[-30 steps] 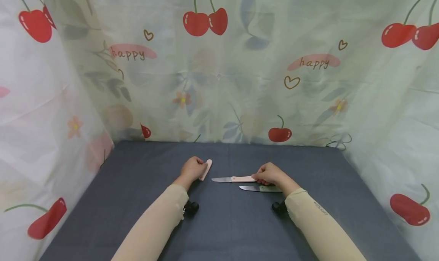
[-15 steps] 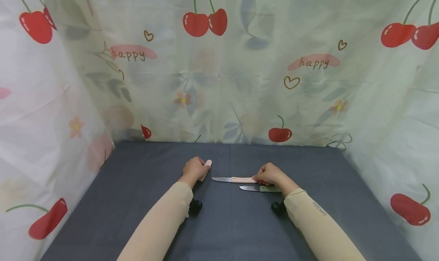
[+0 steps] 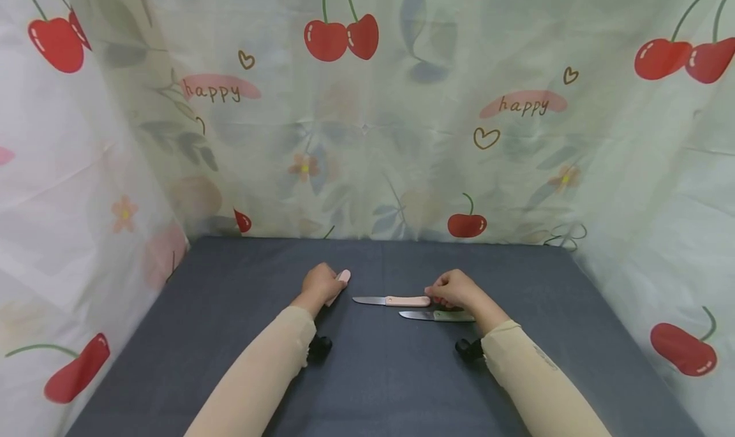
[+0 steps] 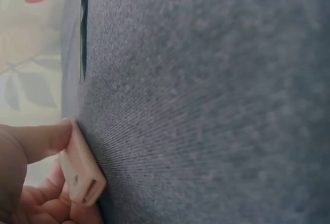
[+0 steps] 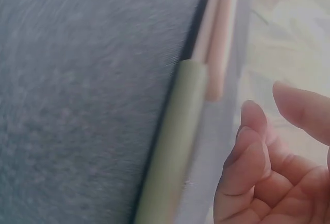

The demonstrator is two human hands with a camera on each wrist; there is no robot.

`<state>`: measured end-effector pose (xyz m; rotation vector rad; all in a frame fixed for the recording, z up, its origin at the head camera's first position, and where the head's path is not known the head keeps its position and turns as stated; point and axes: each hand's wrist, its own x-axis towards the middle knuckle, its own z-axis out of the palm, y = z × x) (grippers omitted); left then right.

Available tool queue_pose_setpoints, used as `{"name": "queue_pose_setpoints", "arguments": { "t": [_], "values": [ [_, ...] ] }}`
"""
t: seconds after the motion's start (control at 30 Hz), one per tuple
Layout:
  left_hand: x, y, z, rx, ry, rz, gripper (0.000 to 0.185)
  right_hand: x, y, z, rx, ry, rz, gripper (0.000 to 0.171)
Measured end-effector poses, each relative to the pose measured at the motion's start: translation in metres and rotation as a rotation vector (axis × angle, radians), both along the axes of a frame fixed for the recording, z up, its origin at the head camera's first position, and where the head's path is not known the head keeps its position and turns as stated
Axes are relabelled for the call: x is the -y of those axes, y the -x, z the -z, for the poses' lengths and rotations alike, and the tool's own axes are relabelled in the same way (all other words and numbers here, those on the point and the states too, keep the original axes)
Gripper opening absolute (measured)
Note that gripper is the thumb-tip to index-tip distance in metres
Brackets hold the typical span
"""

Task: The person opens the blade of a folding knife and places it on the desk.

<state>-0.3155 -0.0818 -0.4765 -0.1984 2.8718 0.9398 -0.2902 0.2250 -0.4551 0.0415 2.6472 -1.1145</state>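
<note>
A pink-handled knife (image 3: 402,301) lies on the dark grey table (image 3: 230,309) with its blade pointing left. A green-handled knife (image 3: 442,316) lies just in front of it, parallel. My right hand (image 3: 453,290) hovers at the handle ends. In the right wrist view its fingers (image 5: 247,162) are loosely curled and hold nothing, apart from the green handle (image 5: 175,141) and the pink handle (image 5: 221,44). My left hand (image 3: 320,285) pinches a pink blade sheath (image 3: 340,281) against the table, left of the blade tip. The sheath's open end (image 4: 82,175) shows in the left wrist view.
Cherry-print curtains (image 3: 367,137) close off the table at the back and on both sides. Bare grey cloth stretches in front of the knives and out to either side. The pink knife's blade (image 4: 82,33) appears far off in the left wrist view.
My right hand has come off the pink knife's handle and lifted slightly. My left hand with the sheath has shifted a little to the left. Both knives lie where they were.
</note>
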Motion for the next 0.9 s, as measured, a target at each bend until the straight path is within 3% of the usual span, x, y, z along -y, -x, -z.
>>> {"name": "queue_pose_setpoints", "arguments": {
  "t": [0.3,0.5,0.9],
  "values": [
    [0.004,-0.016,-0.001,0.018,-0.028,0.008,0.025,0.008,-0.019,-0.013,-0.059,0.068,-0.031,0.024],
    [0.006,-0.029,0.005,-0.075,-0.115,0.026,0.025,0.019,-0.029,-0.017,-0.095,0.118,-0.039,0.025],
    [-0.009,-0.060,0.004,-0.255,-0.396,0.055,0.023,0.051,-0.039,-0.018,-0.214,0.172,-0.021,0.018]
  ]
}}
